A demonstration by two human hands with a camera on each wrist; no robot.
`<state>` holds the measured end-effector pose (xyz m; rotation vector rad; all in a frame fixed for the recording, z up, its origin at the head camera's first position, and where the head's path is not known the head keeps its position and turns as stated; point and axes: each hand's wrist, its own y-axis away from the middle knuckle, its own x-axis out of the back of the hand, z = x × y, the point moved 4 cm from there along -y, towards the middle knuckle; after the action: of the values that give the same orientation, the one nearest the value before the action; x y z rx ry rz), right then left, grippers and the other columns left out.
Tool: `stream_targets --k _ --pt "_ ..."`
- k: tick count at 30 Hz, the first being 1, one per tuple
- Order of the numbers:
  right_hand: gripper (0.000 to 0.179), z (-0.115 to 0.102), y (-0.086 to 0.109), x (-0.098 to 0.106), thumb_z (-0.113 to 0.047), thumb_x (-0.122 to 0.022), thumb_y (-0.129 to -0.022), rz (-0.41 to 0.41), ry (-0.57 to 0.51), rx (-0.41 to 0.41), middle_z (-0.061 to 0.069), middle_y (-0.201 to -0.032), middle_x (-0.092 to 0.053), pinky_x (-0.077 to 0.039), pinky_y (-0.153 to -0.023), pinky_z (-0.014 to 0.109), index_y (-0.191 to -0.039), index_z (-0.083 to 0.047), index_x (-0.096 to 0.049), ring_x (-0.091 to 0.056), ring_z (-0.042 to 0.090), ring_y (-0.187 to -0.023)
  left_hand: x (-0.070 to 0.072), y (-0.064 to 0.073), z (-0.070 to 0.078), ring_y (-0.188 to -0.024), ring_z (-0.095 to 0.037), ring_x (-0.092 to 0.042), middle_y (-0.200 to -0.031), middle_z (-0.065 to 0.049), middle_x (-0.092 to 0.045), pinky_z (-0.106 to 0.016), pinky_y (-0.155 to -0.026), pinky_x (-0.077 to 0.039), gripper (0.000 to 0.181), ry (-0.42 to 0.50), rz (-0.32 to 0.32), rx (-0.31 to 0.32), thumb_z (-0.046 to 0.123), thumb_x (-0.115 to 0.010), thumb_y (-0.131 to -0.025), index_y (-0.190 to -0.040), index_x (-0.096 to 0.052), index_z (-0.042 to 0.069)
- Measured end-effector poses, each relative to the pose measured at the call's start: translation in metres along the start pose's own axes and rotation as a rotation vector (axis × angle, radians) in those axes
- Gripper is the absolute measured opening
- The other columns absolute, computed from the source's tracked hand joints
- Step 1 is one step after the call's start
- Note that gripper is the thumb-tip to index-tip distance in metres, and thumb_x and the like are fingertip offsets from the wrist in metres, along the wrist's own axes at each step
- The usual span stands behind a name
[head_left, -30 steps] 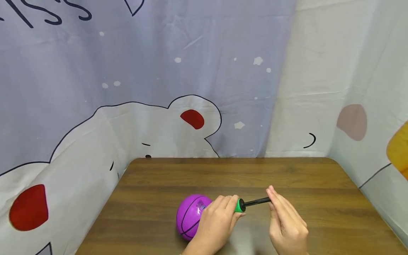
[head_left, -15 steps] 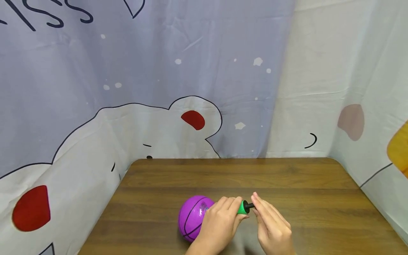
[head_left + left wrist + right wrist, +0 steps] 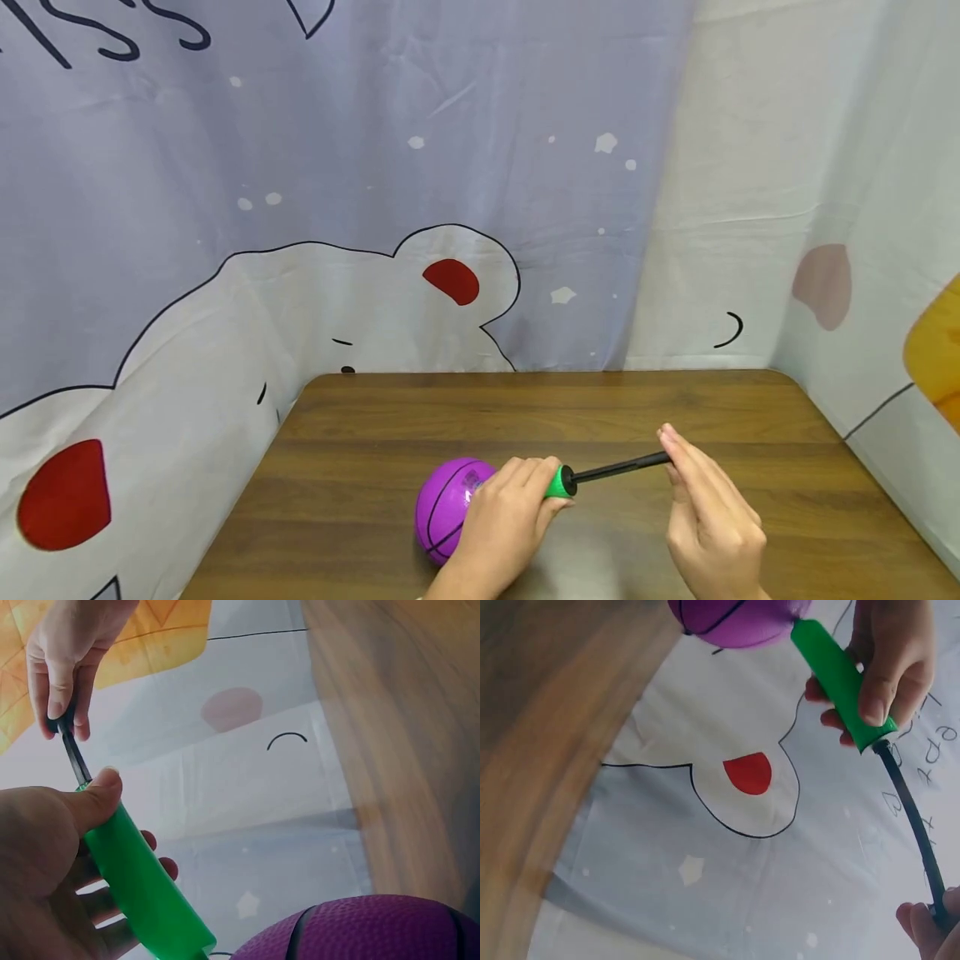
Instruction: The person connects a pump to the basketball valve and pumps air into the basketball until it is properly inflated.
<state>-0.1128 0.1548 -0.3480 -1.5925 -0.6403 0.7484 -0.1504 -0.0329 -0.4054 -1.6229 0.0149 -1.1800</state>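
Observation:
A green hand pump (image 3: 146,881) with a black rod (image 3: 622,469) is held between the two hands. My left hand (image 3: 501,517) grips its green barrel, thumb near the rod end, as the left wrist view shows. My right hand (image 3: 712,521) pinches the black handle (image 3: 58,724) at the rod's far end, and a long stretch of rod lies bare between the hands. At the barrel's other end is a purple basketball (image 3: 444,510) with black lines. In the right wrist view the pump's tip meets the ball (image 3: 739,621); the left hand partly covers the ball in the head view.
Beneath the hands lies a brown wooden table (image 3: 360,433). A printed cloth (image 3: 570,208) with cartoon figures hangs behind it and along both sides, close to the table's edges.
The right hand first came in toward the left hand, pushing the rod into the barrel, then drew it far out to the right. The left hand and ball stayed nearly in place.

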Motion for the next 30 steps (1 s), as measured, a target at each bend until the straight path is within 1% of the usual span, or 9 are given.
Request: stream_targets --k 6,9,13,17,20,22,26,28,30 --pt "0.022 -0.007 0.01 -0.009 -0.003 -0.064 -0.098 0.026 -0.037 -0.016 0.027 -0.099 -0.073 -0.055 -0.093 0.021 -0.096 0.017 -0.072 -0.075 0.028 -0.095 0.001 0.0 0.0 -0.085 -0.011 -0.064 -0.102 0.002 -0.071 -0.022 -0.076 -0.057 0.036 -0.008 0.022 -0.02 0.036 -0.072 -0.09 -0.115 -0.066 0.01" --pt "0.022 -0.01 0.022 -0.017 -0.003 -0.062 -0.098 0.007 -0.057 -0.008 0.029 -0.099 -0.073 -0.055 -0.094 0.022 -0.097 0.017 -0.072 -0.074 0.029 -0.096 0.0 0.001 0.001 -0.085 -0.011 -0.065 -0.102 0.001 -0.072 -0.023 -0.077 -0.057 0.038 -0.018 0.029 -0.026 0.036 -0.072 -0.09 -0.115 -0.067 0.008" --pt "0.024 -0.014 0.041 -0.026 -0.003 -0.06 -0.1 -0.045 -0.087 -0.002 0.029 -0.102 -0.072 -0.054 -0.096 0.024 -0.099 0.017 -0.071 -0.074 0.03 -0.099 -0.001 0.001 0.005 -0.084 -0.011 -0.065 -0.1 0.0 -0.072 -0.024 -0.076 -0.058 0.039 -0.03 0.03 -0.029 0.036 -0.073 -0.089 -0.114 -0.068 0.007" --pt "0.024 -0.02 0.05 -0.034 -0.002 -0.058 -0.1 -0.071 -0.113 0.018 0.029 -0.104 -0.072 -0.053 -0.098 0.024 -0.098 0.019 -0.07 -0.072 0.026 -0.105 -0.001 0.002 0.008 -0.083 -0.011 -0.065 -0.099 0.0 -0.072 -0.024 -0.074 -0.058 0.038 -0.023 0.036 -0.037 0.034 -0.073 -0.089 -0.113 -0.068 0.006" --pt "0.025 -0.02 0.053 -0.036 -0.001 -0.057 -0.101 -0.097 -0.132 0.02 0.029 -0.104 -0.072 -0.052 -0.098 0.022 -0.098 0.02 -0.07 -0.07 0.022 -0.112 -0.001 0.002 0.009 -0.082 -0.011 -0.065 -0.099 0.0 -0.072 -0.022 -0.073 -0.057 0.035 -0.025 0.046 -0.051 0.034 -0.072 -0.09 -0.112 -0.067 0.007" --pt "0.026 -0.017 0.054 -0.034 -0.002 -0.057 -0.101 -0.122 -0.134 0.019 0.029 -0.104 -0.072 -0.052 -0.098 0.021 -0.099 0.02 -0.07 -0.068 0.02 -0.114 -0.002 0.002 0.009 -0.083 -0.01 -0.065 -0.099 0.002 -0.072 -0.021 -0.073 -0.057 0.034 -0.023 0.038 -0.053 0.035 -0.07 -0.092 -0.113 -0.067 0.008" --pt "0.026 -0.012 0.049 -0.028 -0.005 -0.057 -0.102 -0.161 -0.118 0.044 0.028 -0.102 -0.072 -0.051 -0.098 0.02 -0.101 0.018 -0.07 -0.07 0.02 -0.111 -0.003 0.001 0.009 -0.082 -0.01 -0.064 -0.099 0.004 -0.071 -0.021 -0.072 -0.056 0.036 -0.002 0.027 -0.052 0.036 -0.074 -0.088 -0.113 -0.066 0.011" --pt "0.026 -0.012 0.042 -0.025 -0.005 -0.058 -0.101 -0.152 -0.104 0.06 0.028 -0.1 -0.073 -0.052 -0.097 0.02 -0.1 0.018 -0.071 -0.072 0.021 -0.107 -0.003 0.001 0.008 -0.082 -0.009 -0.064 -0.099 0.004 -0.072 -0.021 -0.071 -0.056 0.038 0.0 0.019 -0.045 0.036 -0.076 -0.086 -0.113 -0.066 0.011" --pt "0.026 -0.012 0.033 -0.021 -0.006 -0.059 -0.101 -0.123 -0.086 0.07 0.028 -0.098 -0.073 -0.053 -0.096 0.02 -0.099 0.017 -0.071 -0.073 0.022 -0.102 -0.002 0.001 0.006 -0.082 -0.009 -0.064 -0.099 0.004 -0.072 -0.022 -0.072 -0.057 0.039 -0.009 0.011 -0.04 0.036 -0.078 -0.084 -0.113 -0.066 0.012"
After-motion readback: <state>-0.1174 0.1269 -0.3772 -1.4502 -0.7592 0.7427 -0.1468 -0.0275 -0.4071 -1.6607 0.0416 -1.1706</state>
